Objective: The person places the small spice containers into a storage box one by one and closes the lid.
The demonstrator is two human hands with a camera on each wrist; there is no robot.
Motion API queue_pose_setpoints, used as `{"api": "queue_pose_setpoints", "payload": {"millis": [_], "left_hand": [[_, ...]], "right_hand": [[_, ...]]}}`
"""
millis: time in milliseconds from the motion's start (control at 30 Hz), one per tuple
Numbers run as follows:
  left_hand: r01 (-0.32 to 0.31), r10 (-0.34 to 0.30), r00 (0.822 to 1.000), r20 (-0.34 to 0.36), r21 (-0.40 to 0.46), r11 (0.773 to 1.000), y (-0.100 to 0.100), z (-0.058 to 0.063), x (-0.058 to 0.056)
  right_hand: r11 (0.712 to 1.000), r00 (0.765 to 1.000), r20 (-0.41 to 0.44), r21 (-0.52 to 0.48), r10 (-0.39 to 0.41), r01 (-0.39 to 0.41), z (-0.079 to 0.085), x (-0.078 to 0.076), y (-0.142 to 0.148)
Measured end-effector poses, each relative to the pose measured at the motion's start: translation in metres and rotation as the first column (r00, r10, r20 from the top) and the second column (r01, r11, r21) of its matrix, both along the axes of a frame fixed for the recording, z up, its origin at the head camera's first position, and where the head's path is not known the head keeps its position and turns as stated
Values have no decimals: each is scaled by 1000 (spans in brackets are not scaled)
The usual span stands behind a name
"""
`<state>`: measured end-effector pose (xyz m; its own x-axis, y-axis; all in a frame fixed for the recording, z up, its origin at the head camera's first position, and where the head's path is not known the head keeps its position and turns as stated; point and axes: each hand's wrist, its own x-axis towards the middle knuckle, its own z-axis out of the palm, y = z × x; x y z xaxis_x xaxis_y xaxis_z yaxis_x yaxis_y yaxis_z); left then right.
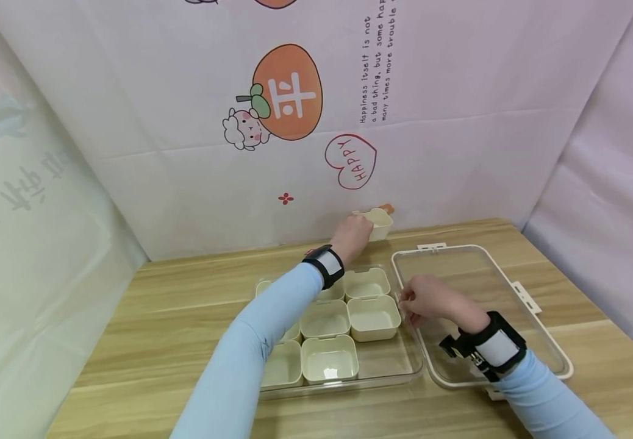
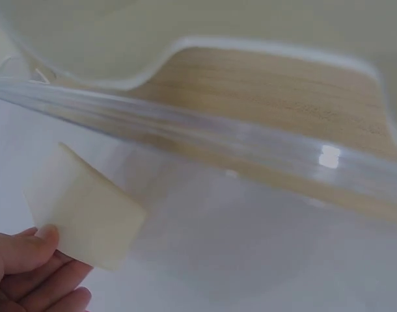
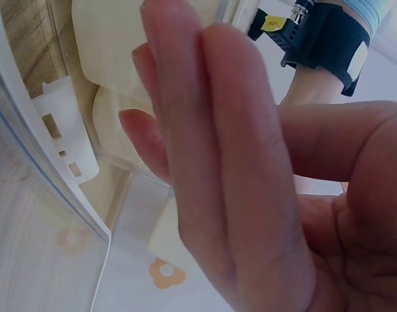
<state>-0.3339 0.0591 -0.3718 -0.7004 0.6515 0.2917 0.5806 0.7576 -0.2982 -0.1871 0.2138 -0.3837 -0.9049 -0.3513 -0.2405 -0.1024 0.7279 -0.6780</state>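
Pinching a cream cup (image 1: 380, 229) by its wall near the bench's (image 1: 185, 311) back edge, apparently to keep it upright, the left hand (image 1: 352, 235) reaches past the tray (image 1: 385, 366) while the right hand (image 1: 436, 299), fingers relaxed together, hangs alongside.

- Cups (image 1: 330, 358), lower centre: smooth plastic, lightly glossed
- Tray (image 1: 385, 366), same area: made of clear, glossy plastic
- Lid (image 1: 489, 286), right: clear, plastic-framed
- Table (image 1: 185, 317), bottom: wood-grained, smooth
- Backdrop (image 1: 437, 158), top: matt cloth, creased
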Motion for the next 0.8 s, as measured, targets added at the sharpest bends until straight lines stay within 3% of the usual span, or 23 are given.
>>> {"api": "queue_pose_setpoints", "payload": {"millis": [233, 467, 667, 800], "left_hand": [[-14, 14, 1000, 0, 45, 999, -8, 3, 9], [15, -12, 998, -69, 51, 999, -16, 6, 18], [6, -5, 998, -58, 19, 1000, -22, 11, 32], [33, -33, 997, -71, 6, 999, -25, 13, 43]], "right_hand": [[1000, 1000, 10, -16, -5, 5, 0, 0, -1], [1000, 1000, 5, -7, 1, -1, 1, 0, -3], [1000, 1000, 2, -6, 8, -8, 2, 0, -3], [1000, 1000, 3, -11, 6, -6, 2, 1, -2]]}}
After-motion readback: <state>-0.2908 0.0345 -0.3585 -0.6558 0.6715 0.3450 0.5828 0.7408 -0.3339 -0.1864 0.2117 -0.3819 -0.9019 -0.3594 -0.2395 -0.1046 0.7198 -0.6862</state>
